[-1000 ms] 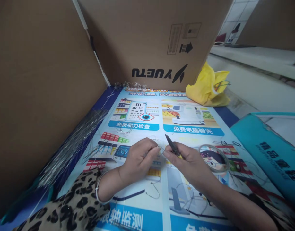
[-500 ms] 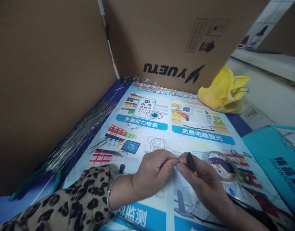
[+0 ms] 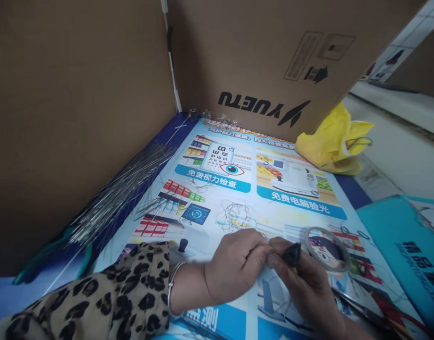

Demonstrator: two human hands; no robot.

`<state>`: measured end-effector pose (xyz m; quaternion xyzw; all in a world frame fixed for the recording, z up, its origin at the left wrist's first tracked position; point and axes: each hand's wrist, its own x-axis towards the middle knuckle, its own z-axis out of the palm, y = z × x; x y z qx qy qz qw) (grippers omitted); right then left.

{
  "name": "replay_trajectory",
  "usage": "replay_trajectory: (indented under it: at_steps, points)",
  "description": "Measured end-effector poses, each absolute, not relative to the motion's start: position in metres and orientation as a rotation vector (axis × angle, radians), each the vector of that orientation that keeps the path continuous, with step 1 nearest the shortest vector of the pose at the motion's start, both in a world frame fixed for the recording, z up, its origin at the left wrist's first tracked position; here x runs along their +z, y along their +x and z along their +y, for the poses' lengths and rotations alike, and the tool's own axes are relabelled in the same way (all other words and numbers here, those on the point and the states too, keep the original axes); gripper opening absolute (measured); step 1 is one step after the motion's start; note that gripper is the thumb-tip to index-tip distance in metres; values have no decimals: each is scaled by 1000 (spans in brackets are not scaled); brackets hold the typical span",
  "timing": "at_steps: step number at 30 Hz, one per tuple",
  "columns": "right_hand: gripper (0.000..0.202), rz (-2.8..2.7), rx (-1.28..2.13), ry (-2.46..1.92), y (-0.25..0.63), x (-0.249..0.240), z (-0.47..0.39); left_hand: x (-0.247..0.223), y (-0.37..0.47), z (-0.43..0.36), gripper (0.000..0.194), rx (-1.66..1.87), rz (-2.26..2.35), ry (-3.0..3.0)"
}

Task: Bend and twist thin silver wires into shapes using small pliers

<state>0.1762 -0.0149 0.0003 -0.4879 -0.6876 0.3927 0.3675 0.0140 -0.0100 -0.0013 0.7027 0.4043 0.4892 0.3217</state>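
My left hand is closed in a pinch, its fingertips meeting those of my right hand; what they grip is hidden, too small to make out. My right hand is also closed, with a black-tipped tool showing a bit of yellow held in its palm, its kind unclear. Just beyond the hands, a loose tangle of thin wire lies on the printed poster. Beside my right hand rests a roll of clear tape, and scissors lie close to that wrist.
On the left, a bundle of thin metal wires lies near green-handled pliers. Cardboard panels wall off the left and back. A yellow bag and a turquoise box stand at the right. Small wire pieces sit at the back.
Both hands, still together, sit slightly further right and lower in view. The black tool tip has tilted to the right. The whole scene has shifted a little as the camera moved.
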Motion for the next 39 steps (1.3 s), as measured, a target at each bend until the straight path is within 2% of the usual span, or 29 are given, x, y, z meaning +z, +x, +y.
replay_trajectory:
  at_steps: [12, 17, 22, 28, 32, 39]
  points:
    - [9, -1751, 936, -1307, 179, -1, -12, -6, 15, -5, 21, 1288, 1065, 1960]
    - [16, -1774, 921, -1323, 187, -12, -10, -11, 11, -1, 26, 1270, 1030, 2209]
    - [12, -1853, 856, -1289, 186, -13, -7, -13, 10, 2, 25, 1251, 1039, 2270]
    - [14, -1929, 945, -1380, 183, 3, -5, -8, 10, 0, 17, 1267, 1060, 2026]
    - [20, -1733, 1030, -1369, 186, 16, -1, 1, 7, 4, 10, 1308, 1151, 1854]
    - [17, -1551, 1082, -1249, 192, 50, 0, 16, -4, 18, 16, 1391, 1204, 1569]
